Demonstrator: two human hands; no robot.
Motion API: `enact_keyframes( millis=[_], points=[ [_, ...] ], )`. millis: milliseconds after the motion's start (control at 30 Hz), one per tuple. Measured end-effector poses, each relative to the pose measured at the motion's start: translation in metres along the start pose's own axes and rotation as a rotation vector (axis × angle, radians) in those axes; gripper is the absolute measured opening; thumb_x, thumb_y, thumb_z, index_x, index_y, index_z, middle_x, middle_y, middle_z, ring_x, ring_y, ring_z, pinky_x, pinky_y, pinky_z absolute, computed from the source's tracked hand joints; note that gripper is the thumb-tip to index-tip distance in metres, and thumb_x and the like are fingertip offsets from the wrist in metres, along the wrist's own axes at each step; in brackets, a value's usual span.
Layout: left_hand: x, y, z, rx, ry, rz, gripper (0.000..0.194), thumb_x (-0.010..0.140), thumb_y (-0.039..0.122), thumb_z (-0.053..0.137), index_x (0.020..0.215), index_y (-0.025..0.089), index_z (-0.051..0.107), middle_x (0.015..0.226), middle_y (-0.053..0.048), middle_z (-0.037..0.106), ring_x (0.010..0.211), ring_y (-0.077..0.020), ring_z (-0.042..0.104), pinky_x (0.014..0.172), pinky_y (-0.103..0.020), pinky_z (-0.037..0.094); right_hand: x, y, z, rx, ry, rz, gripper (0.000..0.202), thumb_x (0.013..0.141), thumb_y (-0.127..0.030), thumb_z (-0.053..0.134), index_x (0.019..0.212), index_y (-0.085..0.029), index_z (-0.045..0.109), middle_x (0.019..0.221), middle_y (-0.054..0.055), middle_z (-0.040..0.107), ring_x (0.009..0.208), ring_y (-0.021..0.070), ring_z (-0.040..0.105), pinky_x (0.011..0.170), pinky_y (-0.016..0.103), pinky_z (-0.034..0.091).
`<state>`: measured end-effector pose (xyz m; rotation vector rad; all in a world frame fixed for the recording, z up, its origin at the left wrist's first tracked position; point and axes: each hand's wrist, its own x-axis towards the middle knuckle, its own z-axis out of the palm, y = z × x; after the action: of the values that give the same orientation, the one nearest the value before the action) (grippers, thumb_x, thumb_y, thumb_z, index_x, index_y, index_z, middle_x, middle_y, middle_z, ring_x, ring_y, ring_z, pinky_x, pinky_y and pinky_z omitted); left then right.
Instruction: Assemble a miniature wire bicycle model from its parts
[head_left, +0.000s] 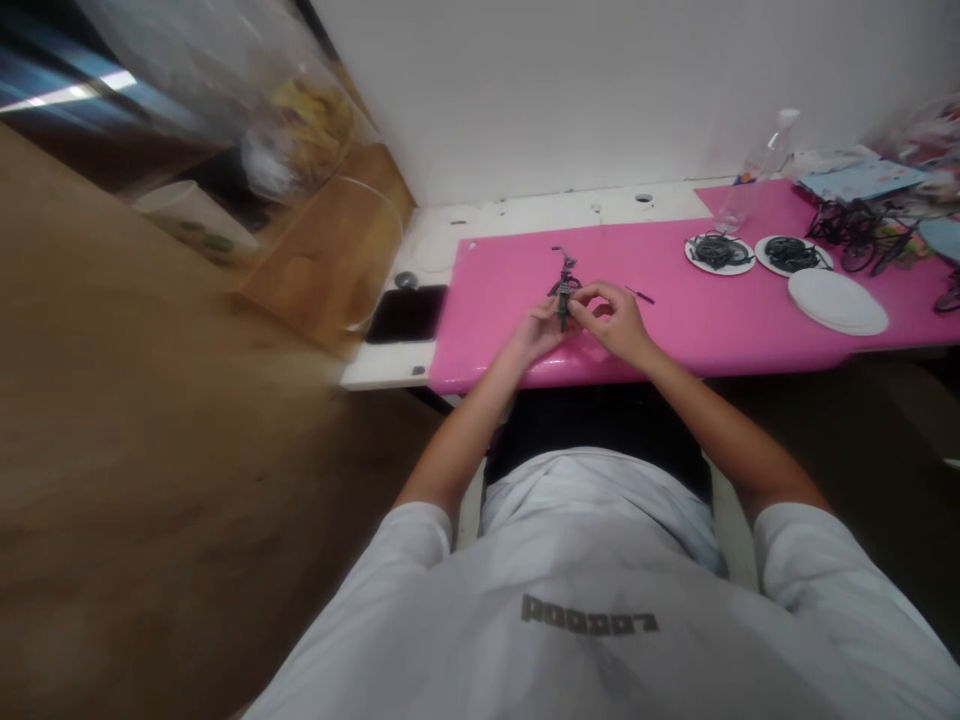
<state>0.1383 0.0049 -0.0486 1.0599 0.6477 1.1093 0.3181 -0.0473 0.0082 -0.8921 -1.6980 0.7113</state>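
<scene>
Fingers of the left hand [541, 328] hold a miniature bicycle [565, 282]; those of the right hand [613, 318] pinch its near end. A slender tool [644, 296] lies rightward of these fingers on the tabletop [487, 300].

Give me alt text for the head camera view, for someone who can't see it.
A person's left hand holds a small model bicycle over a pink table covering, with the right hand up against it. Rightward are a thin dark tool, two white plates of dark parts, and a clear bottle.
</scene>
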Motion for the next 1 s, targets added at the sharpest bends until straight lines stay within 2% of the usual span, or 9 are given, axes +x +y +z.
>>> enact_keyframes(
  millis=[167,300,400,600,800,1000],
  points=[
    [0.0,0.0,0.001,-0.167,0.042,-0.078,0.017,0.083,0.027,0.071,0.096,0.019,0.079,0.106,-0.013,0.082,0.114,-0.0313,0.08,0.1,-0.047,0.063,-0.001,0.0,0.0,-0.044,0.001,-0.043,0.034,0.1,-0.061,0.077,0.1,-0.026,0.08,0.104,0.008,0.078,0.093,0.0241,0.073,0.071,0.036,0.063],
    [-0.002,0.002,0.005,-0.293,0.067,-0.124,0.015,0.079,0.022,0.073,0.093,0.018,0.078,0.107,-0.011,0.081,0.123,-0.0317,0.076,0.107,-0.045,0.059,0.0,0.002,0.001,-0.052,0.005,-0.076,0.031,0.1,-0.057,0.078,0.099,-0.026,0.08,0.102,0.007,0.077,0.093,0.0242,0.072,0.07,0.036,0.062],
    [-0.004,0.005,0.008,-0.311,0.075,-0.141,0.014,0.079,0.021,0.076,0.093,0.018,0.076,0.11,-0.012,0.081,0.128,-0.033,0.074,0.11,-0.046,0.057,0.0,0.003,0.0,-0.054,0.009,-0.088,0.028,0.1,-0.055,0.078,0.099,-0.026,0.08,0.102,0.007,0.077,0.092,0.0241,0.072,0.069,0.036,0.062],
    [-0.005,0.008,0.01,-0.32,0.07,-0.112,0.007,0.08,0.018,0.075,0.085,0.019,0.071,0.099,-0.01,0.079,0.12,-0.032,0.076,0.107,-0.046,0.058,0.001,0.004,-0.001,-0.055,0.015,-0.078,0.029,0.1,-0.055,0.077,0.098,-0.026,0.079,0.103,0.008,0.078,0.091,0.0241,0.072,0.069,0.036,0.06],
    [-0.001,0.004,0.006,-0.297,0.055,-0.108,0.015,0.079,0.018,0.074,0.094,0.019,0.077,0.099,-0.01,0.079,0.124,-0.033,0.076,0.109,-0.049,0.059,0.0,0.005,0.0,-0.083,0.004,-0.071,0.034,0.1,-0.06,0.076,0.099,-0.026,0.078,0.106,0.008,0.079,0.092,0.0248,0.072,0.071,0.038,0.061],
    [0.0,0.003,0.006,-0.296,0.071,-0.113,0.017,0.078,0.017,0.072,0.093,0.019,0.078,0.096,-0.01,0.08,0.122,-0.0322,0.077,0.109,-0.048,0.06,-0.001,0.005,0.0,-0.102,-0.008,-0.095,0.033,0.102,-0.06,0.074,0.1,-0.027,0.077,0.104,0.008,0.078,0.096,0.0263,0.072,0.073,0.04,0.062]
  ],
)
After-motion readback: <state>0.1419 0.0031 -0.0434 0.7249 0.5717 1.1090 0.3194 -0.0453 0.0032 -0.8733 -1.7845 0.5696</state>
